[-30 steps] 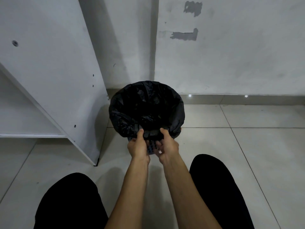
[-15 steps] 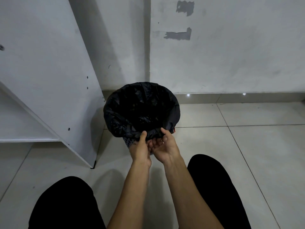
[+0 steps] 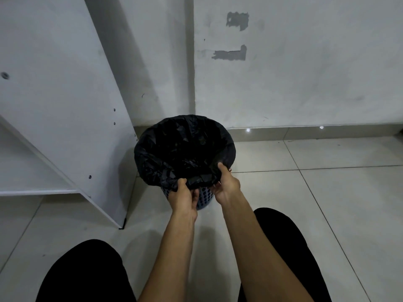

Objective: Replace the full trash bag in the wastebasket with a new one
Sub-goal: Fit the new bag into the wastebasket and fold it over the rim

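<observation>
The trash bag (image 3: 185, 149) is thin, crinkled black plastic with a faint sheen, folded over a blue perforated plastic wastebasket (image 3: 204, 196), which stands on smooth, glossy pale floor tiles (image 3: 327, 192) beside a matt white laminate shelf panel (image 3: 65, 105) and a scuffed, patchy painted wall (image 3: 305, 73).

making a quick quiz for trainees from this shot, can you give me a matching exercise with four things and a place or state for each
Things:
1. trash bag
2. wastebasket
3. left hand
4. white shelf unit

Places or states:
A. blue, perforated wall showing below the bag's folded edge
B. stands left of the basket, against the wall
C. black, folded over the basket's rim
D. grips the bag's near edge, beside the right hand

Pairs: 1-C, 2-A, 3-D, 4-B
</observation>
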Action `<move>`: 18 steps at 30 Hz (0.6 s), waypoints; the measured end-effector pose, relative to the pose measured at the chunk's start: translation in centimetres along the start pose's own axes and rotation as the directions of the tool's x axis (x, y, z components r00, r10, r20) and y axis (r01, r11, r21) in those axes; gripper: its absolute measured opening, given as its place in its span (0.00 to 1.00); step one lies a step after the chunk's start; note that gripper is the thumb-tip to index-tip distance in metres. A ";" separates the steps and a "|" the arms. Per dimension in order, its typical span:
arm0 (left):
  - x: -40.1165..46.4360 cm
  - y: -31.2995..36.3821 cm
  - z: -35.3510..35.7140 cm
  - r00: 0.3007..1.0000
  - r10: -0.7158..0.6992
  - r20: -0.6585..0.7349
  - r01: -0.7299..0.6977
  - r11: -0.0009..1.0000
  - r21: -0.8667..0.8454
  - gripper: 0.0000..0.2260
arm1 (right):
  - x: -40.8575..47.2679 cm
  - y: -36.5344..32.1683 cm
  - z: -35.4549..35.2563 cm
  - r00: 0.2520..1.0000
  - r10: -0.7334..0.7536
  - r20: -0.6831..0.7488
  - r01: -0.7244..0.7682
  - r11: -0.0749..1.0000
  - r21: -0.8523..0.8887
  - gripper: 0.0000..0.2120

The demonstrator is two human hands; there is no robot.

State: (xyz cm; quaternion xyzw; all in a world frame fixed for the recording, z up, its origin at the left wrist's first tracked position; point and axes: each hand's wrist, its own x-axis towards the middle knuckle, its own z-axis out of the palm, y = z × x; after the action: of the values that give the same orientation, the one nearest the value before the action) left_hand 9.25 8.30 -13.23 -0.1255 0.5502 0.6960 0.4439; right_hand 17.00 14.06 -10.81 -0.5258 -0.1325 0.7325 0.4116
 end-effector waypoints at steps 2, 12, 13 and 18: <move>-0.3 -0.4 0.2 0.999 -0.041 -0.005 0.041 0.999 0.017 0.14 | 0.0 -0.1 0.1 1.000 0.024 0.002 -0.024 0.998 0.062 0.13; -1.0 -2.7 1.1 0.976 0.215 -0.042 -0.212 0.974 0.076 0.19 | 0.5 2.7 -1.0 0.996 -0.078 0.046 0.079 0.997 -0.018 0.19; -0.8 -2.4 0.9 0.972 0.222 -0.075 -0.216 0.973 0.078 0.18 | 0.3 2.9 -1.0 0.996 -0.073 0.059 0.074 0.997 -0.027 0.21; 0.0 -1.7 0.4 0.972 0.209 -0.105 -0.206 0.978 0.035 0.11 | -0.3 2.1 -0.7 0.996 0.055 0.075 -0.053 0.998 -0.025 0.15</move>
State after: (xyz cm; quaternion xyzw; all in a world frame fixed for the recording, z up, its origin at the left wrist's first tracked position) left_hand 10.65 8.68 -14.19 -0.0998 0.5918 0.7242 0.3397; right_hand 16.67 12.33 -12.25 -0.5056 -0.1423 0.7613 0.3802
